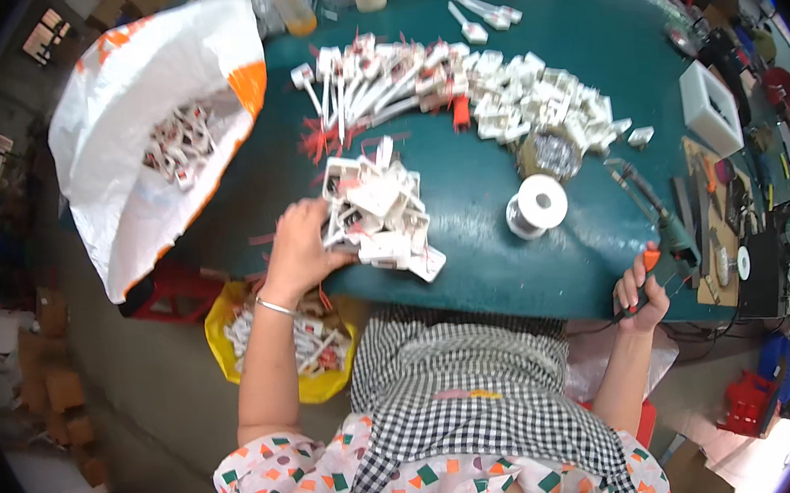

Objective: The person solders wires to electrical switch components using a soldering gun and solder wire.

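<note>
Okay, so our left hand point(300, 246) is against the white parts point(379, 200) near the front edge of the worktop point(482, 262); we can't tell if it's gripping any. Next, a spool point(539, 204), then our right hand point(642, 297), wrapped round a tool point(651, 258) near the front right corner.

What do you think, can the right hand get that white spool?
Probably yes: the white spool sits ahead and left of the right hand, and nothing seems to block the way across the green table. But that hand holds a tool, so it might need to set it down.
</note>
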A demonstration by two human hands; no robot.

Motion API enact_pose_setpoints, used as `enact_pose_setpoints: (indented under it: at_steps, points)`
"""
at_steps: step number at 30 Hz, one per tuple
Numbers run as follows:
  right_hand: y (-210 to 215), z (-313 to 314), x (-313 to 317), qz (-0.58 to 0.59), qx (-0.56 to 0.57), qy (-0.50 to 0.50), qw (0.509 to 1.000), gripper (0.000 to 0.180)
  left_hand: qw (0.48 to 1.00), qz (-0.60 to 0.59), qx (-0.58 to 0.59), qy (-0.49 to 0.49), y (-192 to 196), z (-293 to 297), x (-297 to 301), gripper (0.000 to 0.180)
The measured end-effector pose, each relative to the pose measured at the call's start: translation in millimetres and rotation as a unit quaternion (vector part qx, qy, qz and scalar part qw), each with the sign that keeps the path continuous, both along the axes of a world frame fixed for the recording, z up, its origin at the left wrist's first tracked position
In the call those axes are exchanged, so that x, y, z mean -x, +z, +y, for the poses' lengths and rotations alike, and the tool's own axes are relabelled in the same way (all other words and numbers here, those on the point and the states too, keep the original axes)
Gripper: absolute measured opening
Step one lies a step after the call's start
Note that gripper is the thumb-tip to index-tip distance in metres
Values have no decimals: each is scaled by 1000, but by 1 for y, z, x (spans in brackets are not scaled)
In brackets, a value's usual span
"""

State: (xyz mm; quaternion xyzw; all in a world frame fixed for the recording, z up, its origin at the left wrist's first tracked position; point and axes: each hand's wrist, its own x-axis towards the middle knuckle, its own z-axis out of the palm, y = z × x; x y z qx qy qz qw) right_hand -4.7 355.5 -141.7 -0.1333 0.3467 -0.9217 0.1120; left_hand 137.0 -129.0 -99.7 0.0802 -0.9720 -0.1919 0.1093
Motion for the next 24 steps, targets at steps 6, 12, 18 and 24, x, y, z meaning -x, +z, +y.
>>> enact_pose_setpoints:
  at_steps: [6, 12, 18, 24]
  points:
    - [-9, 2, -4, -27, 2, -6, 1000, 61, 996, -30, -1, -83, 9, 5, -8, 59]
    - [-12, 3, -2, -23, 25, 14, 999, 61, 996, -26, -47, -70, 24, 14, -15, 68]
    - [-10, 0, 1, -14, 36, 21, 999, 59, 986, 30, -164, 4, 26, 10, -41, 61]
    - [-15, 5, 4, -18, 45, 55, 997, 59, 747, 277, -602, 47, -1, -12, -128, 64]
